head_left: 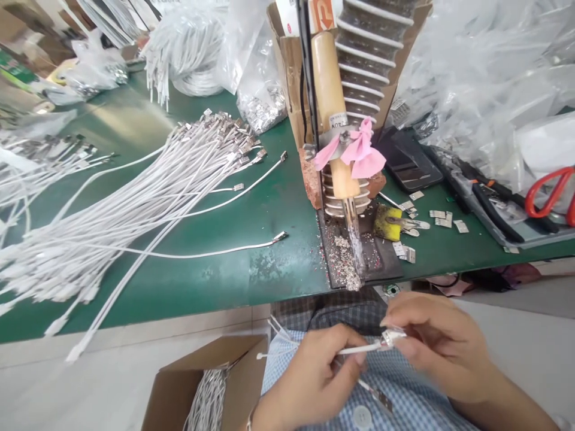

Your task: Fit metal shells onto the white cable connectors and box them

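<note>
My left hand (321,371) pinches a white cable (359,348) between thumb and fingers, over a blue checked garment. At the cable's right end is a small silver metal connector (392,337), gripped by my right hand (440,341) with thumb and fingertips. Thin coloured wire shows where cable and connector meet. Below my left hand hangs another white cable end with a metal connector (381,400). Beyond the hands a soldering iron (345,173) is fixed tip down in a stand, tied with a pink cloth strip. Its tip is over a dark plate strewn with solder bits.
A large bundle of white cables (148,203) covers the green table's left side. Right of the iron are a yellow sponge (387,222), loose metal connector pieces (442,218), a phone (411,161) and a tray with pliers (489,203). A cardboard box (175,383) stands below the table.
</note>
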The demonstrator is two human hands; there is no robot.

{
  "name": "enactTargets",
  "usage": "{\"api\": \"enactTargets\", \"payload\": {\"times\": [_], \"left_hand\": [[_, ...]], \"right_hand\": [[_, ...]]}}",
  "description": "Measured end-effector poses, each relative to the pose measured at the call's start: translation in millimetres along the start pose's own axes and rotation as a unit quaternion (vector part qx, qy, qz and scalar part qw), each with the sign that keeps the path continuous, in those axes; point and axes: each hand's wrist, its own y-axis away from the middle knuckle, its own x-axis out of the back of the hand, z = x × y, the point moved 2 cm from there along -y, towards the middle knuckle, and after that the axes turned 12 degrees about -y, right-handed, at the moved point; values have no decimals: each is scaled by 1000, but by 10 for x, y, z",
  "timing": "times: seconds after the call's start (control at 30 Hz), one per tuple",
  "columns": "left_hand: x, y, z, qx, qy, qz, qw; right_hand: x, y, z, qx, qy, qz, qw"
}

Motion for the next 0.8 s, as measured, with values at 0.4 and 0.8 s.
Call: {"api": "enactTargets", "payload": {"times": [0.4,0.8], "left_hand": [[26,180,-202,85,158,32,983],[47,321,-347,152,195,199,948]], "right_hand": [[-67,39,33,-30,-1,-25,999],[-103,79,40,-40,-4,-60,997]]}}
